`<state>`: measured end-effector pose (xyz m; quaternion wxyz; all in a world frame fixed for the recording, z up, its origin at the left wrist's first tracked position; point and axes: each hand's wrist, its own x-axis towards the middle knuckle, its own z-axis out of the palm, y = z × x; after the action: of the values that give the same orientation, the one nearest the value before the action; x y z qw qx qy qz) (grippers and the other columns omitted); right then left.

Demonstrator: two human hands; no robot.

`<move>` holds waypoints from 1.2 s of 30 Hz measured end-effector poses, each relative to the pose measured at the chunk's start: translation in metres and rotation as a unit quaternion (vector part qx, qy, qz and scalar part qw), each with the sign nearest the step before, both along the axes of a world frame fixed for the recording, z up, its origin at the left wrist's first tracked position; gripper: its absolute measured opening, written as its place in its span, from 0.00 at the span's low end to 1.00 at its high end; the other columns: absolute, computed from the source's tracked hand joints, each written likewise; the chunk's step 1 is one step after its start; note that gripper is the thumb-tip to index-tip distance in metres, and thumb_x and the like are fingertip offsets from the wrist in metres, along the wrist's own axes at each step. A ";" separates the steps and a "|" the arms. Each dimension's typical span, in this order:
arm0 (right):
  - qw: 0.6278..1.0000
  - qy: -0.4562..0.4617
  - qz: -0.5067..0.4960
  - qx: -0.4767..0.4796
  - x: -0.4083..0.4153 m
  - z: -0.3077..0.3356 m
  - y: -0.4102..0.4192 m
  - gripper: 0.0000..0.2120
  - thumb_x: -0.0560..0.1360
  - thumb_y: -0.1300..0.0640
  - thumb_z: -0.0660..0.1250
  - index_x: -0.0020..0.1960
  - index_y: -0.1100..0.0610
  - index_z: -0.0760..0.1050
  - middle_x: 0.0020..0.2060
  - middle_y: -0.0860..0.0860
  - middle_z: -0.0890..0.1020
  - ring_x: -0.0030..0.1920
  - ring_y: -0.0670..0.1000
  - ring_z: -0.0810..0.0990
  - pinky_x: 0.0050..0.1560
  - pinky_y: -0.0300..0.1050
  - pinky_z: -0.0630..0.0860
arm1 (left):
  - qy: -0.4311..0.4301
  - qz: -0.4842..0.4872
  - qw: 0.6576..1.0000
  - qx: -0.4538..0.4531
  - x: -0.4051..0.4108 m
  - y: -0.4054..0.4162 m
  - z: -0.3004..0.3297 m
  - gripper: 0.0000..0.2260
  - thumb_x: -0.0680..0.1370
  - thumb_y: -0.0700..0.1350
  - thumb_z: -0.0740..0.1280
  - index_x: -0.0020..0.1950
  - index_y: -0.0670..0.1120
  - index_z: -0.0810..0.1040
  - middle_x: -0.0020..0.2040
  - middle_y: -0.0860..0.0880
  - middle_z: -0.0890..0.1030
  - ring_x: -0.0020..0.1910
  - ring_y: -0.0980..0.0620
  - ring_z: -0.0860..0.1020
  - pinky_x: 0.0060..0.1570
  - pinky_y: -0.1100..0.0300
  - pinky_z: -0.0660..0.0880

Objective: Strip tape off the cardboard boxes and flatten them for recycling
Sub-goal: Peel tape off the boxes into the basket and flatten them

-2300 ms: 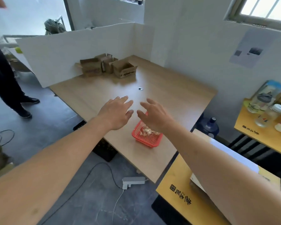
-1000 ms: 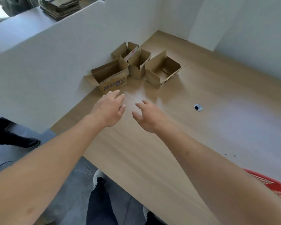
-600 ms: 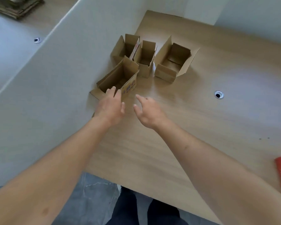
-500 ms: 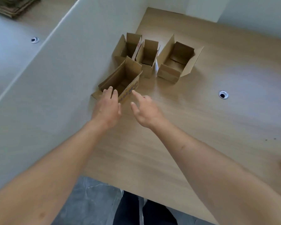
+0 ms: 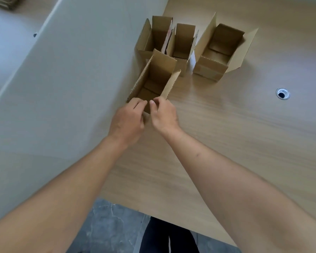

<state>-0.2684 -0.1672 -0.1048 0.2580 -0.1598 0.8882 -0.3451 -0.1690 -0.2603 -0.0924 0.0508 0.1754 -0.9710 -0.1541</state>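
Note:
Several small open cardboard boxes stand on the wooden table beside a white partition. The nearest box has its flaps up and its inside shows. My left hand grips that box's near end wall, fingers curled over its rim. My right hand pinches the same near edge at the right corner. Behind it stand a left box, a middle box and a wider right box, all open at the top. No tape is plainly visible from here.
The white partition runs along the table's left side, close against the boxes. A round cable hole sits in the tabletop at the right. My dark trousers and grey floor show below the table's near edge.
I have moved up to the table and leaned over the boxes. Both hands, open and reaching half a second ago, have closed on the near end of the nearest box.

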 end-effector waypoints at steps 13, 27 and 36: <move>0.997 -0.019 -0.059 0.035 0.017 0.033 0.125 0.33 0.74 0.72 0.64 0.76 0.50 0.69 0.69 0.52 0.76 0.69 0.55 0.75 0.64 0.46 0.76 | -0.032 -0.059 0.995 -0.070 -0.014 0.080 0.036 0.19 0.82 0.42 0.64 0.74 0.42 0.73 0.75 0.41 0.71 0.75 0.39 0.68 0.71 0.45 0.67; 0.983 0.033 -0.164 0.077 0.071 0.069 0.299 0.34 0.76 0.71 0.68 0.77 0.48 0.67 0.68 0.53 0.77 0.66 0.58 0.77 0.64 0.53 0.79 | -0.051 -0.210 0.976 -0.033 -0.033 0.238 0.072 0.22 0.85 0.48 0.60 0.79 0.45 0.66 0.81 0.43 0.61 0.80 0.41 0.59 0.77 0.45 0.59; 0.973 0.034 -0.209 0.092 0.061 0.073 0.432 0.35 0.75 0.71 0.69 0.77 0.49 0.66 0.72 0.53 0.75 0.70 0.57 0.74 0.68 0.50 0.75 | -0.082 -0.272 0.957 -0.061 -0.053 0.363 0.074 0.23 0.84 0.48 0.61 0.79 0.45 0.65 0.81 0.43 0.60 0.80 0.42 0.58 0.76 0.48 0.57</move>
<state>-0.2076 0.2651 -0.0315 0.1632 0.0415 0.9381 -0.3028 -0.2219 0.1025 -0.0183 -0.0623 -0.0871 -0.9904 -0.0871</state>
